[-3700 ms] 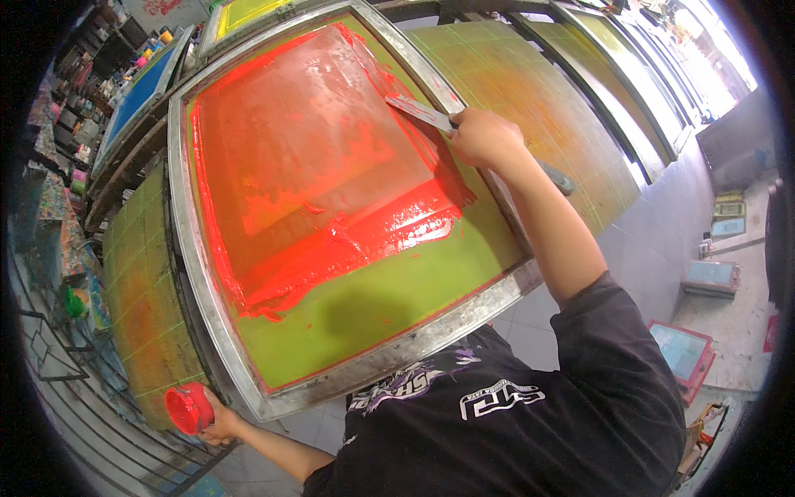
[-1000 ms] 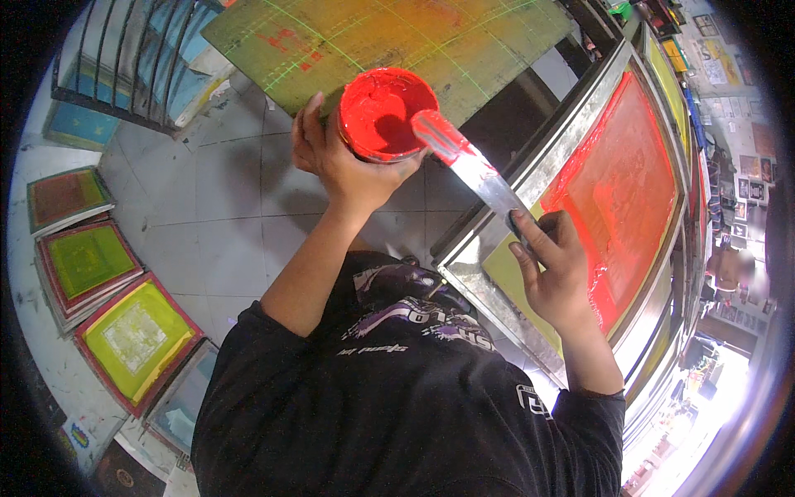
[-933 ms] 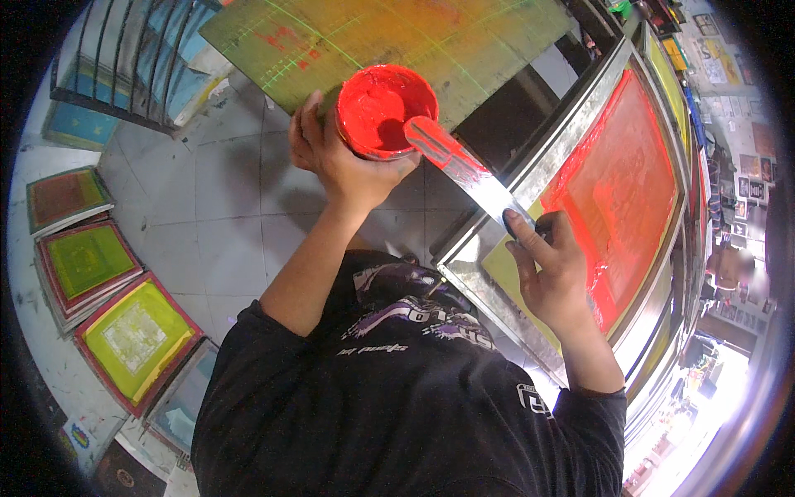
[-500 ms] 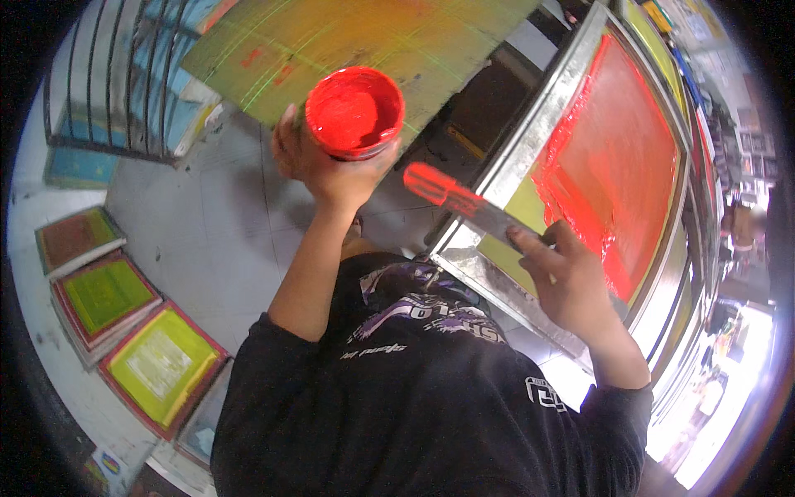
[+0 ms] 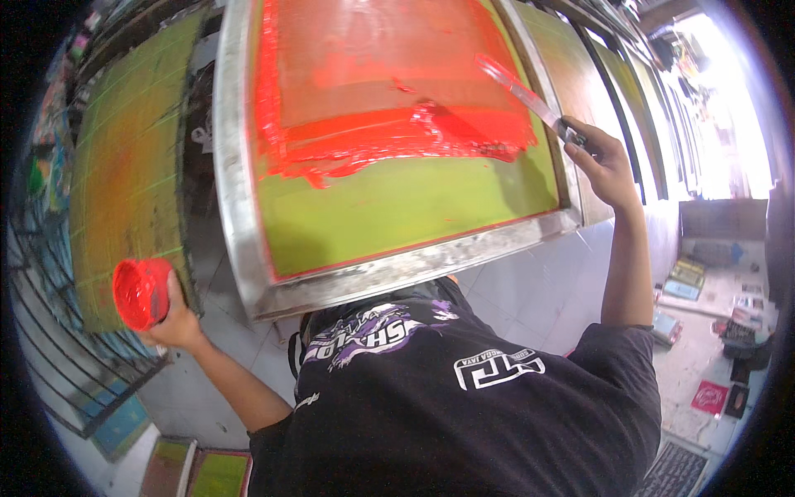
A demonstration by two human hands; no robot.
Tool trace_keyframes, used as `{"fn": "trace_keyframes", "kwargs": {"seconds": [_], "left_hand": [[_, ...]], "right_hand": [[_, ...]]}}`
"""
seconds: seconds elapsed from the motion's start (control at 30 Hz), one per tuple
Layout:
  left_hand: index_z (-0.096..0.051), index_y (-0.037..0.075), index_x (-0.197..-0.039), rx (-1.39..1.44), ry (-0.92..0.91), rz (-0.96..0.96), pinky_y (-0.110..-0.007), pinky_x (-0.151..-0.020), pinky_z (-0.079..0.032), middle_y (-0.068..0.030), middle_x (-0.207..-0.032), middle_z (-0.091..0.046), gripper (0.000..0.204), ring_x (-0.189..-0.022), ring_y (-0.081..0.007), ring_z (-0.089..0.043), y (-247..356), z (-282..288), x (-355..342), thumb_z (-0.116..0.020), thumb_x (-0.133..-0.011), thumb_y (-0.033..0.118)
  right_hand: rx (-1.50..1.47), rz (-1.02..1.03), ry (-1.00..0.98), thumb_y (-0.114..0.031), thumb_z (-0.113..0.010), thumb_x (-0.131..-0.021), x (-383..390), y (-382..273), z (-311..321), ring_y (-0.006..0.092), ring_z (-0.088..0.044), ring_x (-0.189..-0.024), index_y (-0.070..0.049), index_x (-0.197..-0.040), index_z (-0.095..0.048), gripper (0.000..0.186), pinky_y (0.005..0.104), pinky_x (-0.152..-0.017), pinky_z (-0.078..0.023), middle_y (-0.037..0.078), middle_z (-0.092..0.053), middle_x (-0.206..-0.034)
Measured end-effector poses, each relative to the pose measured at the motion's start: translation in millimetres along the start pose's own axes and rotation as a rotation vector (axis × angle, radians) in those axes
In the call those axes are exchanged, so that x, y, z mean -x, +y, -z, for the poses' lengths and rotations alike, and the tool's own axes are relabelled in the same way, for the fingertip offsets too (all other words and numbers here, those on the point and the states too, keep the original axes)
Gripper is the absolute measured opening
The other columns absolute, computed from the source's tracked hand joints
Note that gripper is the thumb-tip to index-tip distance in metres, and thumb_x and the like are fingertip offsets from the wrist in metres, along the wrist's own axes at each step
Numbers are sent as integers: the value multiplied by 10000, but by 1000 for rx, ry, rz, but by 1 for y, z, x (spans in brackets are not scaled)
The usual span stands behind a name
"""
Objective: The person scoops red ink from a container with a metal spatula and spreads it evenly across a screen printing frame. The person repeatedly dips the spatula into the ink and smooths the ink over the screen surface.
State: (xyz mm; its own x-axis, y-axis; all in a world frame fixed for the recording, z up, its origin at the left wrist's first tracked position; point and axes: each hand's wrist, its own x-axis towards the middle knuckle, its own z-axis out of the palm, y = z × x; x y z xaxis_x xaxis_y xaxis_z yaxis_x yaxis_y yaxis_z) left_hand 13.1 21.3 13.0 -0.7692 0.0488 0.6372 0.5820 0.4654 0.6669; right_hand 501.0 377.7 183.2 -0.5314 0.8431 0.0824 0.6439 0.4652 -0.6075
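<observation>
My left hand (image 5: 177, 321), low on the left, is wrapped round a tub of red ink (image 5: 156, 290), its mouth tilted toward the left. My right hand (image 5: 611, 157) grips the dark handle of an ink spatula (image 5: 523, 91) above the right side of a screen printing frame (image 5: 397, 263). Red ink coats the spatula's blade, which points up and left over the mesh. A thick uneven band of red ink (image 5: 364, 141) lies across the screen. Nearer me, the screen's yellow-green border (image 5: 414, 211) is bare.
A stained board with green lines (image 5: 124, 182) stands left of the frame. Black metal rack bars (image 5: 50, 356) are at the far left. Several smaller screens (image 5: 217, 476) lean at the lower left. More print boards (image 5: 571, 91) line up to the right.
My body has turned toward the screen, which now lies in front of me. The ink tub has gone out to the left and tilted; the spatula has moved over the screen's right side.
</observation>
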Motion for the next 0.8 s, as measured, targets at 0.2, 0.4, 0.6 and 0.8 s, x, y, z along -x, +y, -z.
{"fn": "trace_keyframes", "kwargs": {"seconds": [0.2, 0.4, 0.6, 0.8], "left_hand": [[-622, -3, -1137, -105, -8, 44, -420, -936, -454, -157, -1145, -651, 825, -1024, -317, -611, -40, 19, -22, -886, -537, 497], [-635, -3, -1125, -147, -12, -9, -404, -933, -456, -144, -1111, -667, 715, -1011, -276, -620, -42, 12, -16, -868, -610, 435], [-640, -36, -1095, -326, -66, 8, -387, -937, -449, -143, -1111, -669, 695, -1014, -266, -621, -17, 18, -21, -867, -622, 420], [-646, -38, -1084, -385, -47, 3, -379, -926, -457, -148, -1113, -669, 664, -992, -264, -631, -42, 20, -21, -856, -643, 412]], "right_hand": [[391, -81, -89, -109, -744, -739, 27, -7, 37, 204, -586, -683, -55, -1072, -690, 342, 325, -631, -461, 96, -595, -759], [563, -8, -134, -146, -751, -727, 35, 29, 72, 252, -575, -693, -88, -1048, -701, 329, 365, -638, -439, 97, -592, -756], [599, -25, -158, -201, -758, -730, 27, 52, 66, 284, -579, -729, -150, -1031, -717, 309, 391, -657, -440, 99, -606, -771], [542, 55, -211, -186, -752, -726, 8, 67, 71, 297, -579, -729, -133, -1033, -716, 313, 393, -662, -444, 109, -614, -762]]}}
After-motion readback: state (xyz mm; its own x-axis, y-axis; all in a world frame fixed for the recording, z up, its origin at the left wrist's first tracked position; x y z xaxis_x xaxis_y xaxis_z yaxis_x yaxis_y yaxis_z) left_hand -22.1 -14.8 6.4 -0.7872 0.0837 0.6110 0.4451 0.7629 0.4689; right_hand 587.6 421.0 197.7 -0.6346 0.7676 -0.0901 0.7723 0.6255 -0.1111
